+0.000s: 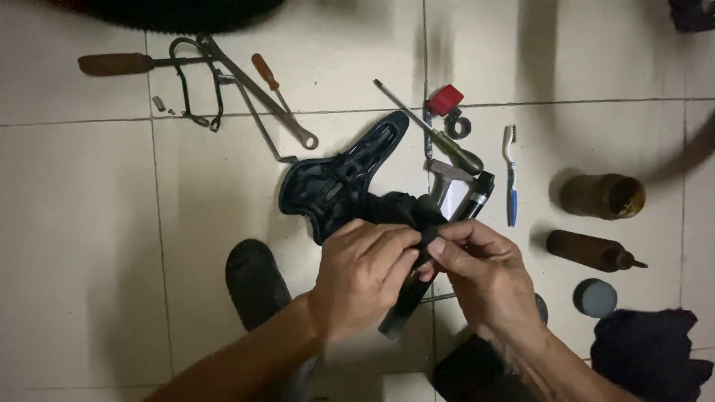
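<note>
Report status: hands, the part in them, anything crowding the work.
Left hand and right hand both pinch a small black part. Bike saddle lies just behind; screwdriver and toothbrush beyond.

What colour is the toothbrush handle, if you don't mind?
The toothbrush handle is blue and white, seen in the head view.

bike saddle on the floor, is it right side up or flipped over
Flipped over. The black saddle lies on the tiled floor with its ribbed underside facing up, just beyond the left hand and right hand.
</note>
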